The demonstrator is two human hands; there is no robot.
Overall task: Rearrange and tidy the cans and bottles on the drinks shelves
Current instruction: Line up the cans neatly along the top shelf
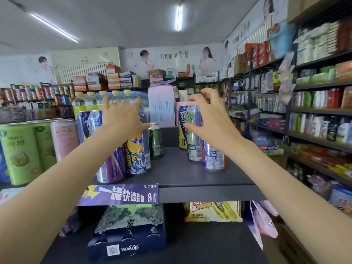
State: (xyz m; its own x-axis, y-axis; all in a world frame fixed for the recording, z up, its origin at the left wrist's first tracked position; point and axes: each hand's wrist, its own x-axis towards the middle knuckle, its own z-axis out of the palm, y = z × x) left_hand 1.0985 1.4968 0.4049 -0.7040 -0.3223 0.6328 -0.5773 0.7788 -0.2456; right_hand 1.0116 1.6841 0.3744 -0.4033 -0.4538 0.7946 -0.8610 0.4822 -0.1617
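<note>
Mid-tidy on the shelf (190, 168): right hand (207, 119) gripping a blue can (193, 138), left hand (122, 115) spread open over neighbouring cans (137, 153). Next, probably lining them up.

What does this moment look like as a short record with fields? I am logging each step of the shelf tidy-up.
setting: shop aisle, dark top shelf
left hand: left hand open, fingers spread over the blue cans
right hand: right hand curled round the top of the lime can
beside the lime can: red-banded blue can in front, yellow-edged can behind
middle: small green can, upright
far left: tall green cans, pink can
shelf below: dark beer pack, yellow bag
</note>
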